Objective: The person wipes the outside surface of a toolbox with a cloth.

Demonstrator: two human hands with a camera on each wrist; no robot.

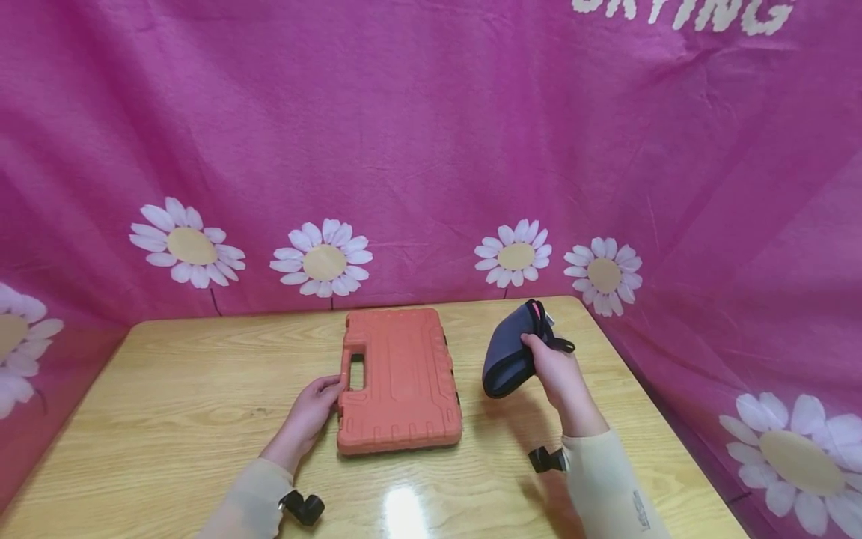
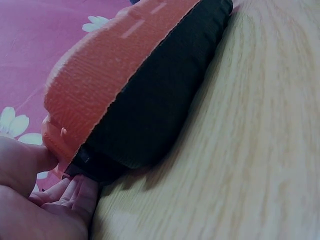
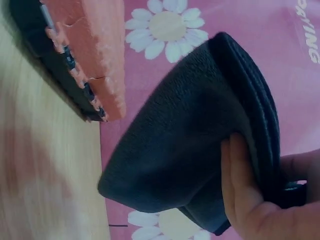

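An orange-red plastic carrying case with a black lower half lies flat on the table, its handle cutout on the left. My left hand is at that handle edge. In the left wrist view the thumb is against the red shell and the fingers meet the black half, pinching the edge. Right of the case, my right hand grips a folded dark grey cloth with black edging and a black loop, raised above the table. The right wrist view shows fingers across the cloth's face.
The wooden table extends on both sides of the case. A pink curtain with white daisies hangs behind the table and along its right side. Small black devices are worn at both wrists.
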